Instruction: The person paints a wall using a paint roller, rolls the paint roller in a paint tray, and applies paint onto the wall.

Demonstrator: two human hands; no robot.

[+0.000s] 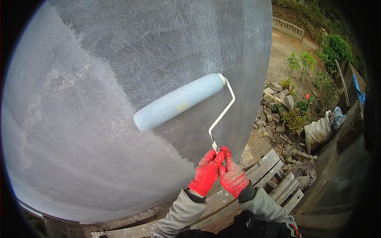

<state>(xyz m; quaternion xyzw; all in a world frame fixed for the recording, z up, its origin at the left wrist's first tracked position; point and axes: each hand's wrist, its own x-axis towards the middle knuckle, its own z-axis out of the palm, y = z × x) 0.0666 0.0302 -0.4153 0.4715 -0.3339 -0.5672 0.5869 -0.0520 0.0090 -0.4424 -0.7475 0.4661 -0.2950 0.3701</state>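
Observation:
A paint roller [180,102] with a long pale-blue sleeve lies slantwise against the grey wall [75,131], or just off it; I cannot tell which. Its bent white wire frame [221,117] runs from the sleeve's right end down to my hands. In a red glove, my left hand [205,173] is closed at the bottom of the frame, where the grip is mostly hidden. Close against it, my right hand [233,176], gloved in red too, has its fingers bent around the same spot. A yellowish patch marks the sleeve.
Dark, finely cracked coating [158,39] covers the wall's upper right; its left and lower parts are lighter. Below me run wooden planks [222,198]. To the right lie a rubble heap [278,99], green plants [337,47] and a white sack [317,131], beside a concrete ledge [337,166].

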